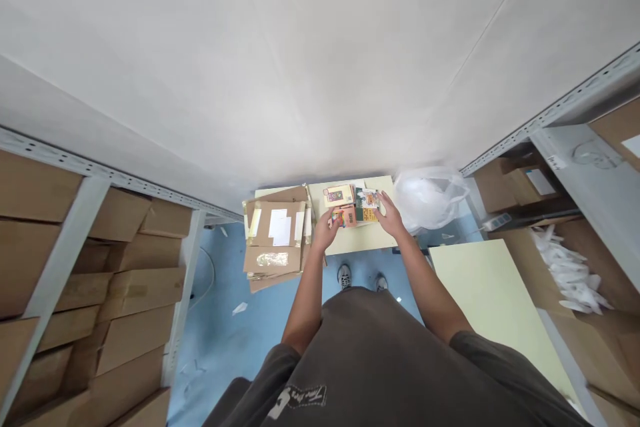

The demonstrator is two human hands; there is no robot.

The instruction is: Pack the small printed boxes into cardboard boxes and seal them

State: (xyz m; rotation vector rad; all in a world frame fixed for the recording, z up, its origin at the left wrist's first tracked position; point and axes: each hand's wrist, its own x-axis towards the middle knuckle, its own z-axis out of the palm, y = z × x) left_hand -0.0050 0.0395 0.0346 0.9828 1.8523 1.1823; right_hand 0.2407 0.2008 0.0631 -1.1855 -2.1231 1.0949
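Both my arms reach forward to a small pale table (350, 243). My left hand (326, 228) is closed on a small colourful packet (342, 217) at its left end. My right hand (389, 213) rests with fingers closed on the right side of a group of small colourful boxes (367, 208) lying on the table. Another small box (338, 195) lies just beyond them, untouched.
Flattened cardboard boxes (275, 237) are stacked on the table's left part. A white plastic bag (431, 199) sits to the right. Metal shelves with brown cartons (115, 273) stand left, and shelves (560, 193) with boxes and white packing material right. A pale board (495, 300) lies lower right. The floor is blue.
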